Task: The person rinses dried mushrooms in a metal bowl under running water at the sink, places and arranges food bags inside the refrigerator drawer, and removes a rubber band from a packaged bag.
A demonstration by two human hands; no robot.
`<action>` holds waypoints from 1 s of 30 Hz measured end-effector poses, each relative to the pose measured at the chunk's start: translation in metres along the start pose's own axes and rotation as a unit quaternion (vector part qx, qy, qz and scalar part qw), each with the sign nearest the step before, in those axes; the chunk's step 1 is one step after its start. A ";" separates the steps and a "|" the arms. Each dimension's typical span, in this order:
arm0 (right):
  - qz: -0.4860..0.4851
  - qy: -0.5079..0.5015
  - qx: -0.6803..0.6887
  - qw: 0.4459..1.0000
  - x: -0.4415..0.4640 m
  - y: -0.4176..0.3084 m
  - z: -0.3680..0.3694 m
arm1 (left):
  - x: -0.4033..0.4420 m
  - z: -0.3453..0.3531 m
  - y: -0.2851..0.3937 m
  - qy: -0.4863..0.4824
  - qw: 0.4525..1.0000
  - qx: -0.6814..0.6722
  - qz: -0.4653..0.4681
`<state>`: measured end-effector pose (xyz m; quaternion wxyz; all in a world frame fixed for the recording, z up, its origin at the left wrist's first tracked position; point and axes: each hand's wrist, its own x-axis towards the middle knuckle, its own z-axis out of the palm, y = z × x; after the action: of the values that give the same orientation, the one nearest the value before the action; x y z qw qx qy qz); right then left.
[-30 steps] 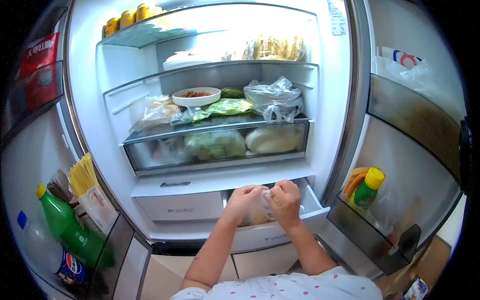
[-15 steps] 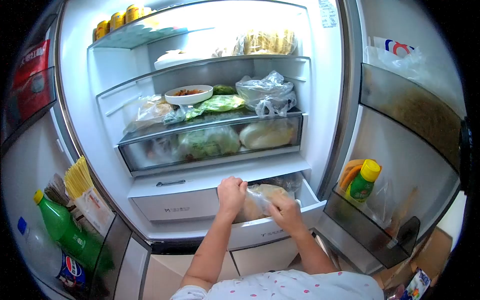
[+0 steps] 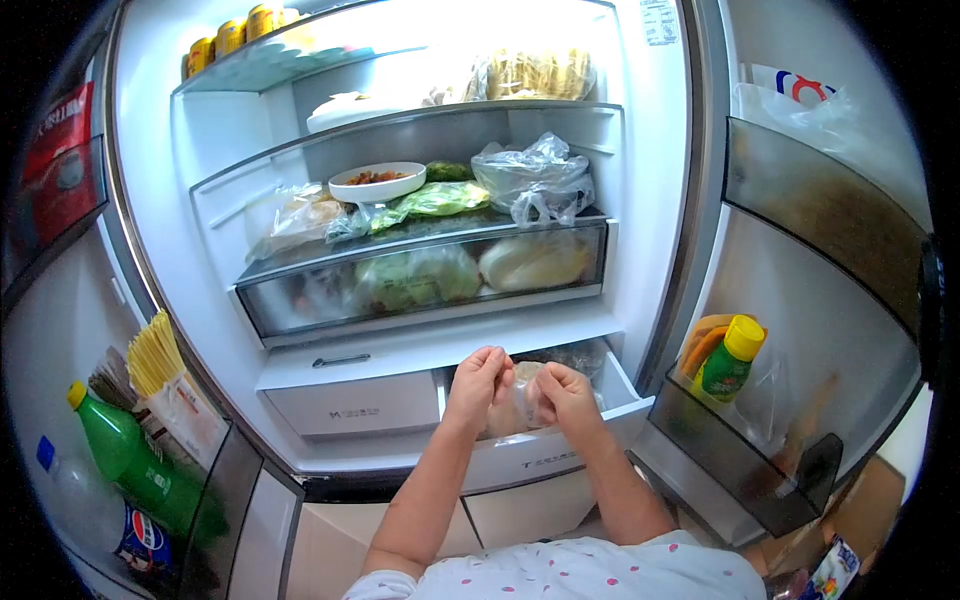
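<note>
The right hand [image 3: 565,393] pinches the film of a clear plastic bag [image 3: 510,412]; the left hand [image 3: 482,385] has its fingertips closed, though whether on film I cannot tell. The bag sits in or just above the open drawer [image 3: 625,425]. It should handle limp, slippery and easily torn, weight uncertain: best gathered at the top edge with 2 hands.

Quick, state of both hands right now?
Left hand: closed, fingers pinched together; can't tell if it holds any plastic.
Right hand: closed, appears to hold the clear bag over the open drawer.
</note>
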<state>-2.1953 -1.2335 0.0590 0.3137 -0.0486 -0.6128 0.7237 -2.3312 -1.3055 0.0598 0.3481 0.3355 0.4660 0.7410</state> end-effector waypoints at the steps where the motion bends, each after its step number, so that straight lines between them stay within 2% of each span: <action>1: 0.002 0.000 0.000 1.000 0.000 0.002 -0.001 | 0.002 -0.003 -0.003 0.007 1.000 0.028 0.002; 5: -0.012 0.038 -0.012 0.999 0.002 0.021 -0.010 | 0.003 -0.003 -0.011 0.013 0.994 0.104 0.034; 7: -0.024 0.049 -0.026 0.998 0.001 0.021 -0.011 | 0.002 -0.003 -0.017 0.034 0.991 0.127 0.012; 9: 0.021 0.080 0.028 0.996 -0.006 0.012 -0.008 | 0.001 -0.006 -0.021 0.031 0.995 0.098 0.004; 11: 0.004 0.082 -0.018 0.997 -0.003 0.008 -0.002 | -0.007 0.002 -0.008 0.073 0.989 0.097 0.087; 12: -0.013 0.085 -0.064 0.994 -0.002 0.007 0.001 | -0.009 0.005 -0.006 0.072 0.989 0.098 0.088; 13: -0.014 0.085 -0.065 0.994 -0.001 0.007 0.003 | -0.010 0.007 -0.005 0.079 0.951 0.208 0.216; 14: -0.060 0.092 -0.169 0.979 0.000 0.007 0.006 | -0.011 0.010 -0.003 0.084 0.884 0.311 0.337; 15: -0.106 0.098 -0.271 0.952 0.002 0.007 0.007 | -0.013 0.015 -0.001 0.085 0.884 0.311 0.338; 16: -0.182 0.060 -0.380 0.905 0.006 0.009 0.003 | -0.017 0.022 0.000 0.076 0.876 0.331 0.343; 22: -0.165 0.102 -0.249 0.949 0.014 0.040 -0.001 | -0.023 0.034 0.005 0.055 0.860 0.401 0.310; 23: -0.167 0.104 -0.225 0.954 0.015 0.042 -0.002 | -0.023 0.034 0.004 0.051 0.887 0.356 0.290; 24: -0.167 0.104 -0.225 0.954 0.013 0.041 -0.003 | -0.024 0.033 0.003 0.048 0.910 0.310 0.269; 27: -0.128 0.104 -0.253 0.953 0.004 0.024 0.006 | -0.012 0.020 0.005 0.065 0.918 0.258 0.294; 28: -0.161 0.095 -0.277 0.943 0.003 0.022 0.005 | -0.006 0.011 0.006 0.030 0.885 0.346 0.309; 29: -0.193 0.084 -0.300 0.931 0.003 0.021 0.004 | -0.007 0.003 0.004 0.031 0.885 0.346 0.309; 30: -0.194 0.082 -0.300 0.931 0.004 0.023 0.002 | -0.009 -0.003 0.003 -0.044 0.908 0.359 0.210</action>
<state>-2.2084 -1.2340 0.0393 0.4677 -0.0799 -0.7708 0.4252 -2.3296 -1.3150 0.0603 0.0600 0.5603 0.6037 0.5639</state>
